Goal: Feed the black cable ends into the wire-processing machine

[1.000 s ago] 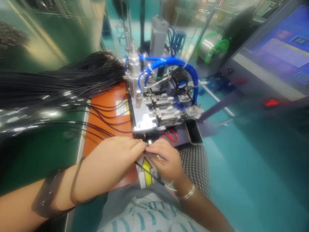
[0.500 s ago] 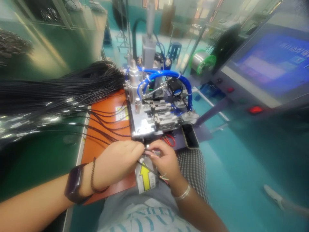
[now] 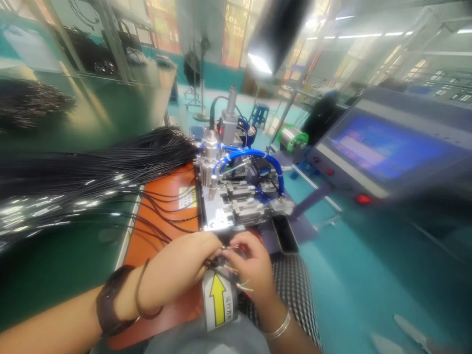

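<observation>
Left hand (image 3: 180, 258): fingers together, closed on a black cable (image 3: 212, 263); a dark wristband (image 3: 114, 300) and a thin braided bracelet (image 3: 145, 313) sit on the wrist.

Right hand (image 3: 252, 265): fingertips together at the cable end, on thin coloured wire strands (image 3: 239, 285); a metal bangle (image 3: 276, 332) sits on the wrist.

Cable position: between the hands, just off the front edge of the fixture, above a white label with a yellow arrow (image 3: 217, 305).

Fixture: a metal-plated pneumatic wire-clamping jig (image 3: 217, 216) on an orange mat (image 3: 165, 206), with blue tubing (image 3: 250, 156) looped over it.

Cable stock: a large bundle of black cables (image 3: 110, 167) lies across the left side of the green surface (image 3: 66, 275), its ends trailing over the mat to the jig.

Front right: a dark rectangular tray (image 3: 284, 235) sits beside the jig, near a checkered cloth (image 3: 291, 295).

Far right: a control screen (image 3: 387, 145) is lit blue, with a red button (image 3: 363, 199) below it.
</observation>
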{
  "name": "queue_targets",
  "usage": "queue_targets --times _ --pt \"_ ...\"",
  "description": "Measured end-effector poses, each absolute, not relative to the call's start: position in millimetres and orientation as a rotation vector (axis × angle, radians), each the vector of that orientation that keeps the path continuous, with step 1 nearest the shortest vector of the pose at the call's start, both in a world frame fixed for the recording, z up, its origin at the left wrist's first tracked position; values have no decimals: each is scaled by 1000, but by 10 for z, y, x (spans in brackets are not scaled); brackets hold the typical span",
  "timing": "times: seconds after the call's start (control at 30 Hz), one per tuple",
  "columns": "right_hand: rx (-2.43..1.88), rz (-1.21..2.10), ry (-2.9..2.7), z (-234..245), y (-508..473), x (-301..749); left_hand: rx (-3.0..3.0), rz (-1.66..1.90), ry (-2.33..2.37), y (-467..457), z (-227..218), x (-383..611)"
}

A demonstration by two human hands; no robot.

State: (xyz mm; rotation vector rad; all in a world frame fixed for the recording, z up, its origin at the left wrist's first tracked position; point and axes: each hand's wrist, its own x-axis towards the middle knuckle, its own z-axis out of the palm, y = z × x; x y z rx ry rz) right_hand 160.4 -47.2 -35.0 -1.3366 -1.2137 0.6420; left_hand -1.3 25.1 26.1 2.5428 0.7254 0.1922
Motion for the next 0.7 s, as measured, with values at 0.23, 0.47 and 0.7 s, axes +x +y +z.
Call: queue_targets --times 0.23,0.47,0.7 --pt "-1378 471 -1233 -230 -544 1589 2606 294 857 186 243 -6" --pt "-1336 253 -1555 -214 -664 1525 2606 510 918 137 193 -10" --pt "-1544 460 -1250 -75 -611 1554 2620 518 913 93 182 -8"
